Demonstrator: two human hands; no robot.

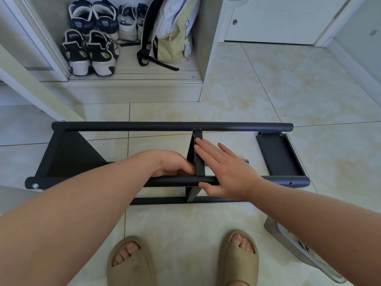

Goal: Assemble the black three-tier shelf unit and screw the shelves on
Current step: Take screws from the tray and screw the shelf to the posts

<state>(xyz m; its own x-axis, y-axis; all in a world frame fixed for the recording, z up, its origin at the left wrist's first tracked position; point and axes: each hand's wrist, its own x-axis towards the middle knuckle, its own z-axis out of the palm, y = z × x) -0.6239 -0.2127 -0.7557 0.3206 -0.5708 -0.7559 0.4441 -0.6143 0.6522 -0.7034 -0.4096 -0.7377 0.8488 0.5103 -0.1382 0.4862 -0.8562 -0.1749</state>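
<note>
Pale tiled floor (185, 223) underfoot, with two beige sandals (128, 261) at the near edge and a grey metal piece (299, 250), not identifiable, off to the right. Just beyond the toes, black shelf unit (165, 126) lying on its side across the tiles, long tubes running left to right. Right hand (224, 172) laid flat, fingers straight and together against the middle shelf (199, 155), thumb resting at the near tube (123, 181). Left hand (175, 164) curled against the other face of that same panel, seemingly gripping its edge; fingertips hidden, so hold not certain. Left shelf (68, 153) fixed, with a screw (35, 185) showing at the tube end; right shelf (278, 153) sitting between the tubes, an empty hole (290, 183) beside it. Judged as the step of squaring the middle shelf to its holes before fastening. Next, probably: steady the panel with one hand and free the other for a screw, none in sight. Farther off, open cupboard (134, 89) holding sneakers (90, 52) and a backpack (171, 32)
</note>
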